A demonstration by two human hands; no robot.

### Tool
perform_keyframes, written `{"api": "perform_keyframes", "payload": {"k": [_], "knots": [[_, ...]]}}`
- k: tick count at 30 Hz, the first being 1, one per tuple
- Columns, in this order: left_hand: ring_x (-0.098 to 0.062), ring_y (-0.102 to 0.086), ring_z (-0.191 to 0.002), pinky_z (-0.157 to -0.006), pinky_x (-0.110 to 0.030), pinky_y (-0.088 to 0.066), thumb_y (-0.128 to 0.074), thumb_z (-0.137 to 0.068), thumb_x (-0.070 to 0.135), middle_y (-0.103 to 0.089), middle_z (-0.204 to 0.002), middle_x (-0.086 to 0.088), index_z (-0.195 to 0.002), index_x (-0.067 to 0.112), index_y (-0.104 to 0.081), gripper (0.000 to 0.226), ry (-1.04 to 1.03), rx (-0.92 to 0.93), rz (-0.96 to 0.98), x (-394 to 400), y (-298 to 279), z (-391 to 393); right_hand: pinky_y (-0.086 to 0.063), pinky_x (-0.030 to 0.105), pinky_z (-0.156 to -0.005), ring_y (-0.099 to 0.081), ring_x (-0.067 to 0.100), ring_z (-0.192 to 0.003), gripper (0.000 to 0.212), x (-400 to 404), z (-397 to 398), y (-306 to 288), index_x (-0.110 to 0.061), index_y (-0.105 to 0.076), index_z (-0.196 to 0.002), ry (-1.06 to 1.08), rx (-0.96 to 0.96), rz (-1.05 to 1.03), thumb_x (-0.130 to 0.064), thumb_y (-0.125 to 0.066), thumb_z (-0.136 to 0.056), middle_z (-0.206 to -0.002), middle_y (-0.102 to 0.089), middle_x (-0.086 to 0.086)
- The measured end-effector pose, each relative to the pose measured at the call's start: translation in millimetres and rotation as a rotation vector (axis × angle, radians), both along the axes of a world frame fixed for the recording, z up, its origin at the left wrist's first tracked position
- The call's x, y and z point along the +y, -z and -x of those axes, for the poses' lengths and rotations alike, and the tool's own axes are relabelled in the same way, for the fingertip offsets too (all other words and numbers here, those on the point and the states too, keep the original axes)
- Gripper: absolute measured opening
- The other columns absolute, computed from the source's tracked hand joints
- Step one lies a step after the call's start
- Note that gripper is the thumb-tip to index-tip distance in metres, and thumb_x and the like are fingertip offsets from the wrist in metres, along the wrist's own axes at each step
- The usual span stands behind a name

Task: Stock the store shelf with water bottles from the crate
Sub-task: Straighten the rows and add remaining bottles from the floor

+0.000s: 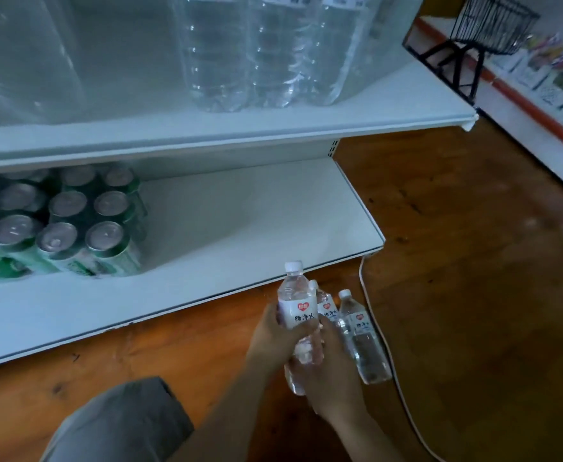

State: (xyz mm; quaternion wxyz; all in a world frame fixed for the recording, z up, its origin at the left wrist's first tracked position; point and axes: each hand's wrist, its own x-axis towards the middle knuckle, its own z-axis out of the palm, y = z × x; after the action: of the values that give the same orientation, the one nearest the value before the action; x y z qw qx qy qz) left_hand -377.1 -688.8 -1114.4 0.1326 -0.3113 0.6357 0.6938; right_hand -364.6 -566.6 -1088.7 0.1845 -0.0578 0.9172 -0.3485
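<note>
Three small water bottles with white caps and white labels are bunched together low over the wooden floor, in front of the bottom shelf (240,228). My left hand (270,338) grips the front bottle (296,305) round its label. My right hand (331,378) curls round the lower bodies, just below the second bottle (326,306), which sits behind the first. A third bottle (363,341) leans beside my right hand; whether it is held or rests on the floor I cannot tell. No crate is in view.
Shrink-wrapped green cans (73,221) fill the bottom shelf's left part. Large wrapped water bottles (273,55) stand on the upper shelf (207,135). A white cable (385,348) runs along the floor. A black wire basket stand (493,25) is far right. My grey-trousered knee (123,425) is below.
</note>
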Motion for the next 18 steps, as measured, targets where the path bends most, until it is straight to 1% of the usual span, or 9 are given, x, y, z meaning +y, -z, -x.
{"api": "perform_keyframes", "payload": {"k": [2,4,7,8,11,12,14,15,18], "knots": [[-0.003,-0.070,-0.091,-0.077,-0.028,-0.058,-0.083,-0.077,0.038,-0.071,-0.107,0.012,-0.122,0.031,-0.055,0.054,0.025,0.098,0.020,2.1,-18.0,3.0,-0.051,0.022,-0.087,-0.059,-0.006,-0.108,0.054,10.3,11.4,-6.0,-0.065,-0.030,-0.124,0.024,-0.007,0.072,-0.058,-0.068,-0.085,-0.119,-0.060,-0.025],[0.000,-0.069,-0.091,-0.074,-0.020,-0.055,-0.081,-0.077,0.043,-0.071,-0.109,0.015,-0.123,0.035,-0.055,0.053,0.025,0.181,0.021,4.7,-43.4,7.8,-0.056,0.030,-0.090,-0.061,-0.004,-0.111,0.063,20.5,26.4,-20.3,-0.058,-0.031,-0.136,0.010,0.015,0.151,-0.073,-0.060,-0.082,-0.127,-0.060,-0.026],[-0.007,-0.071,-0.097,-0.089,-0.036,-0.059,-0.079,-0.078,0.048,-0.073,-0.109,0.012,-0.123,0.035,-0.058,0.051,-0.035,0.320,0.030,10.8,-81.5,23.1,-0.057,0.037,-0.093,-0.060,-0.003,-0.116,0.076,34.5,51.4,-48.4,-0.049,-0.028,-0.147,-0.088,0.046,0.234,-0.075,-0.058,-0.082,-0.134,-0.057,-0.026],[-0.008,-0.071,-0.098,-0.091,-0.039,-0.058,-0.077,-0.078,0.049,-0.073,-0.109,0.012,-0.121,0.035,-0.059,0.049,-0.058,0.360,0.042,13.4,-95.2,28.1,-0.058,0.035,-0.092,-0.060,-0.004,-0.115,0.073,38.7,61.0,-59.8,-0.049,-0.028,-0.147,-0.113,0.055,0.273,-0.068,-0.062,-0.085,-0.131,-0.058,-0.028],[-0.011,-0.070,-0.101,-0.093,-0.042,-0.057,-0.072,-0.084,0.051,-0.072,-0.113,0.012,-0.122,0.035,-0.060,0.044,-0.089,0.467,0.140,23.3,-136.7,41.4,-0.055,0.012,-0.074,-0.060,-0.018,-0.099,0.067,50.2,90.5,-90.7,-0.058,-0.028,-0.141,-0.206,0.089,0.359,-0.041,-0.068,-0.090,-0.113,-0.060,-0.041],[-0.012,-0.069,-0.103,-0.094,-0.043,-0.057,-0.071,-0.086,0.050,-0.072,-0.114,0.012,-0.124,0.035,-0.061,0.041,-0.093,0.499,0.186,26.8,-148.7,45.0,-0.052,0.009,-0.076,-0.058,-0.020,-0.100,0.069,52.8,98.7,-102.0,-0.060,-0.026,-0.140,-0.241,0.106,0.368,-0.037,-0.069,-0.091,-0.112,-0.059,-0.044],[-0.012,-0.069,-0.106,-0.097,-0.045,-0.054,-0.068,-0.091,0.047,-0.072,-0.116,0.012,-0.125,0.035,-0.061,0.037,-0.119,0.547,0.254,33.9,-171.9,50.3,-0.049,0.012,-0.091,-0.055,-0.016,-0.113,0.075,58.5,114.4,-119.6,-0.057,-0.024,-0.145,-0.303,0.147,0.385,-0.036,-0.071,-0.090,-0.123,-0.058,-0.038],[-0.012,-0.068,-0.108,-0.098,-0.045,-0.053,-0.066,-0.092,0.045,-0.072,-0.117,0.011,-0.127,0.034,-0.061,0.036,-0.143,0.559,0.267,37.7,-184.1,52.6,-0.047,0.012,-0.094,-0.054,-0.014,-0.116,0.078,61.6,121.9,-127.6,-0.055,-0.023,-0.147,-0.340,0.170,0.398,-0.035,-0.072,-0.089,-0.125,-0.058,-0.036],[-0.015,-0.067,-0.113,-0.102,-0.047,-0.051,-0.061,-0.096,0.043,-0.071,-0.121,0.008,-0.131,0.031,-0.059,0.036,-0.191,0.617,0.284,49.0,-215.5,59.1,-0.041,0.000,-0.081,-0.049,-0.024,-0.110,0.088,67.7,143.6,-151.6,-0.063,-0.012,-0.144,-0.444,0.212,0.407,-0.036,-0.073,-0.087,-0.113,-0.052,-0.050]]}}
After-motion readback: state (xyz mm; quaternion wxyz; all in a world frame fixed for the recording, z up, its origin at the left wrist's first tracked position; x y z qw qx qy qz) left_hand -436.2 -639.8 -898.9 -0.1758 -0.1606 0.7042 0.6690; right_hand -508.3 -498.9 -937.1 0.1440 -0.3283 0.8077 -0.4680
